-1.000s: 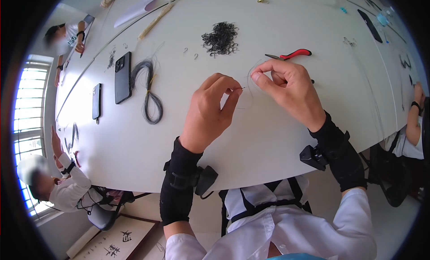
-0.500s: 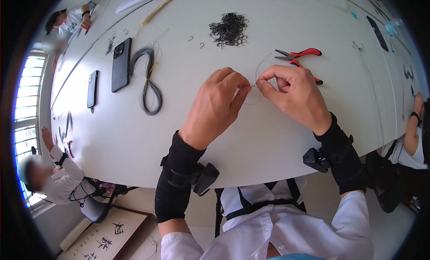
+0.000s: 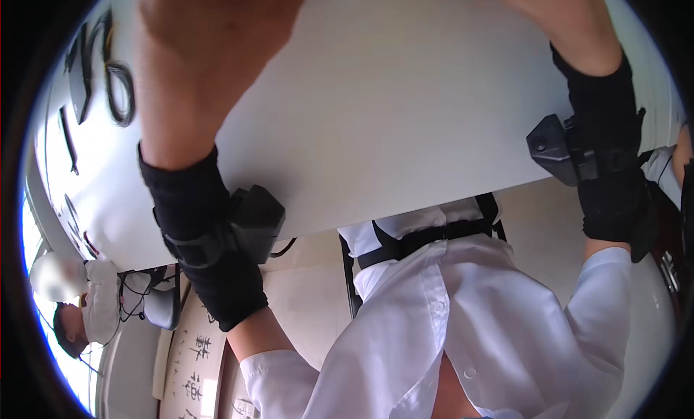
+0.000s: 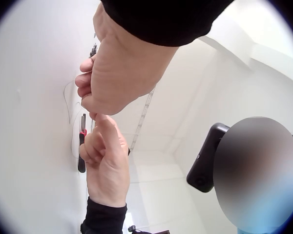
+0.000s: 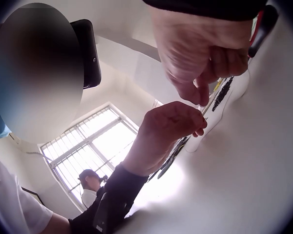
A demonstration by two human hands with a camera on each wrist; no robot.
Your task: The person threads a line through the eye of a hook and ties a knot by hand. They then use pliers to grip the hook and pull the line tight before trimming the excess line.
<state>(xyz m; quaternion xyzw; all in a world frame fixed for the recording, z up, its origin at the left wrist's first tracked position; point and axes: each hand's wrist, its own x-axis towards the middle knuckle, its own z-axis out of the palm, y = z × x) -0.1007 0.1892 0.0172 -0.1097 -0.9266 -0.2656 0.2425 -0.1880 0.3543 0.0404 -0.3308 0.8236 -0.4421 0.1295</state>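
My left hand [image 3: 210, 65] is partly cut off by the top of the head view, fingers out of sight. In the right wrist view its fingertips pinch a tiny fishing hook [image 5: 205, 119], mostly hidden by them. My right hand [image 4: 106, 158] meets those fingertips, thumb and forefinger pinching the thin fishing line at the hook. A slack loop of the fishing line [image 5: 212, 129] hangs beside the hands, over the white table [image 3: 405, 94]. Red-and-black pliers [image 4: 82, 148] lie beyond the right hand in the left wrist view.
A pile of dark hooks [image 5: 222, 95] lies on the table past the hands. At the left in the head view are a coil of dark line [image 3: 121, 94] and a black phone [image 3: 83, 79]. Another person [image 3: 97, 296] sits at the left.
The head view has tipped down toward the body, so the hands now sit at its top edge, and the pliers and hook pile have left it. Both hands' fingertips have come together.
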